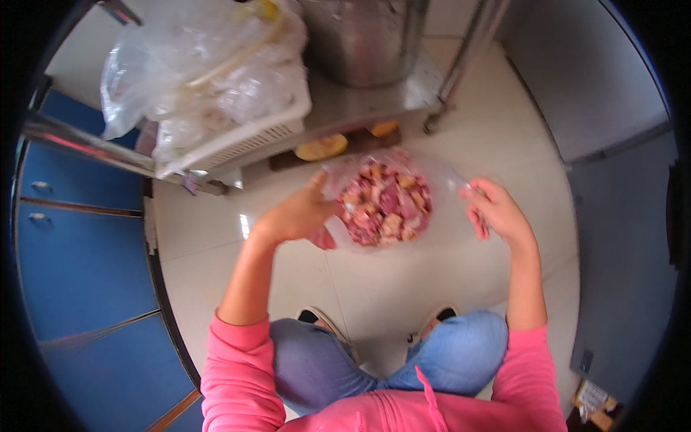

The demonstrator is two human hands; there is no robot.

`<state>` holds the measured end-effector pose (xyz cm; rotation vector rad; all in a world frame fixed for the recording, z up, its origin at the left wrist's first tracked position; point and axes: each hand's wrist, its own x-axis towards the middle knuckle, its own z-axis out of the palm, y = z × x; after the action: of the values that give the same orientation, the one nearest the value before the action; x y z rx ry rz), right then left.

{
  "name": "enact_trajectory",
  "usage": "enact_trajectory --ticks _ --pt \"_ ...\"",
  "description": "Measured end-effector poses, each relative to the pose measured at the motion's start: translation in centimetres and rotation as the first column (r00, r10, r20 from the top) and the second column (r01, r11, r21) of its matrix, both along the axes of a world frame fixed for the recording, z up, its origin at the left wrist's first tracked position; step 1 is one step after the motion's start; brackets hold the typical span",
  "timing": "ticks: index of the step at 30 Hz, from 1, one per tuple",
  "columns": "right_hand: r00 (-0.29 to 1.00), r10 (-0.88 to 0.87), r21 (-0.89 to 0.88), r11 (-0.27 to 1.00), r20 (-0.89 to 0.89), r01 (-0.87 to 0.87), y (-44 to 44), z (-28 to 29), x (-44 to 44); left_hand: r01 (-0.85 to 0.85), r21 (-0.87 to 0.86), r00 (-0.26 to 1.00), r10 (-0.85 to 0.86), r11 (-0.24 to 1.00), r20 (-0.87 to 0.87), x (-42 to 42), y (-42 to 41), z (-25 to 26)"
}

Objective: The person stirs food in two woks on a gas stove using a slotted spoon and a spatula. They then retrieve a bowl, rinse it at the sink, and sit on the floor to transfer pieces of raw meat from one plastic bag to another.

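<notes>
A clear plastic bag [445,181] of chopped raw meat [386,205] is on the tiled floor in front of my feet. The meat sits in a round heap of red pieces with paler, yellowish bits of skin or fat. At the bag's right side, my right hand [491,210] pinches the thin film between thumb and fingers, drawing it outward. My left hand [299,213] grips the bag's left side, close against the meat; its fingertips are partly hidden and blurred. Just below that hand shows a reddish piece [322,237], too blurred to name surely.
A steel rack [367,108] stands ahead, bearing a large metal pot [361,43] and a white plastic basket [243,140] stuffed with plastic bags [210,70]. Cut pumpkin-like pieces [322,147] lie beneath its shelf. Blue cabinets [81,259] line the left; a grey refrigerator-like unit [621,237] stands right.
</notes>
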<state>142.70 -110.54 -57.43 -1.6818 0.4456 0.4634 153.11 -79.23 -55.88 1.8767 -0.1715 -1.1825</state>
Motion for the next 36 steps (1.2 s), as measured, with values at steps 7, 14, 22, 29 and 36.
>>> enact_trajectory --ticks 7,14,22,29,36 --pt "0.982 -0.143 0.01 0.99 0.122 0.143 -0.5 -0.7 -0.5 -0.256 -0.015 0.744 0.206 0.967 0.636 2.4 2.4 1.6" --pt "0.858 -0.133 -0.286 0.908 0.496 0.306 -1.3 -1.2 -0.4 -0.482 -0.265 -0.043 0.28 0.835 0.959 12.5 5.2 8.9" --pt "0.817 -0.157 -0.309 0.873 0.555 0.377 -1.2 0.6 -1.1 -0.443 0.129 -0.336 -0.298 0.887 0.894 20.5 1.4 11.4" --pt "0.793 -0.147 -0.325 0.857 0.591 0.401 -2.2 0.9 -3.2 -0.641 0.325 -0.235 -0.58 0.696 0.78 24.2 -1.6 9.8" --pt "0.662 -0.272 -0.117 0.869 0.698 0.481 -2.1 2.1 -1.9 -0.005 -0.063 -0.368 0.057 0.998 0.928 9.6 -3.1 16.3"
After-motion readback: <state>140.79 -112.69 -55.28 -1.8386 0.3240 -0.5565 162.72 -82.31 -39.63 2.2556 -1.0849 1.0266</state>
